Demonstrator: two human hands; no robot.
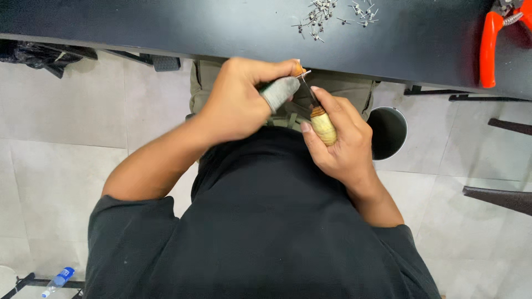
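Wood handle: the knife (pixel 322 125) has a pale, rounded wooden grip with a thin blade running up from it toward the other hand's thumb; it looks light, stiff and sharp at the edge, so the handle is the safe place to hold.
Right hand: the right hand (pixel 341 141) is wrapped round that handle, fingers curled closed, blade pointing up and away from the body.
Left hand: the left hand (pixel 238 102) is closed in a pinch on a small piece (pixel 300 70) with an orange tip; a grey thumb guard (pixel 279 92) covers the thumb, just beside the blade.
Piece: small, light, mostly hidden by the fingers; what it is made of cannot be told. It sits in front of the chest, just below the table edge.
Table: a dark, smooth table (pixel 221 27) runs across the top, bearing a scatter of small metal pins (pixel 332 14) and, at the far right, orange-handled pruners (pixel 490 47).
Room: pale floor tiles (pixel 61 160), a round bin (pixel 388 133) near the right hand, a plastic bottle (pixel 58 279) at the lower left.
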